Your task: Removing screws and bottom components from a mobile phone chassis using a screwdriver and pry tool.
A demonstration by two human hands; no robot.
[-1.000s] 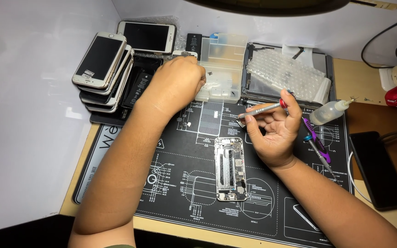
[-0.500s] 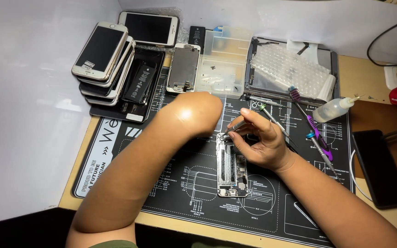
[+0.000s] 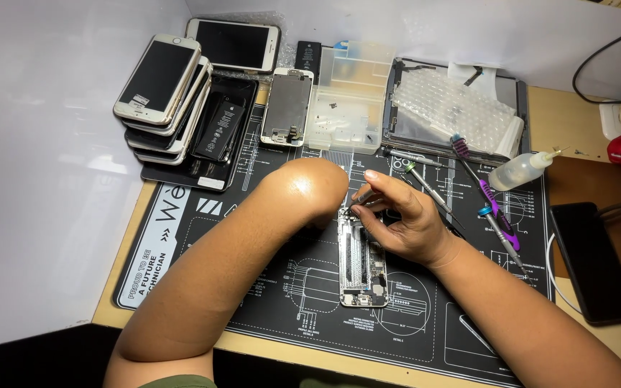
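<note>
An opened phone chassis (image 3: 362,267) lies lengthwise on a black repair mat (image 3: 181,230), its inner parts exposed. My right hand (image 3: 405,219) hovers over the chassis's top end, fingers pinched on a thin metal tool (image 3: 365,198) whose tip points at the top edge. My left hand (image 3: 307,188) is bent downward just left of that top end. Only the back of the wrist shows and the fingers are hidden beneath it.
A stack of phones (image 3: 159,86) and a black battery (image 3: 218,122) sit far left. A detached screen assembly (image 3: 287,108), a clear parts box (image 3: 350,97) and a bubble-wrapped tray (image 3: 461,108) line the back. Screwdrivers (image 3: 494,208), a squeeze bottle (image 3: 519,171) and a dark phone (image 3: 592,262) lie right.
My left hand pulled back from the far parts box to the chassis's top end. My right hand came down from mid-mat onto the chassis with its thin tool.
</note>
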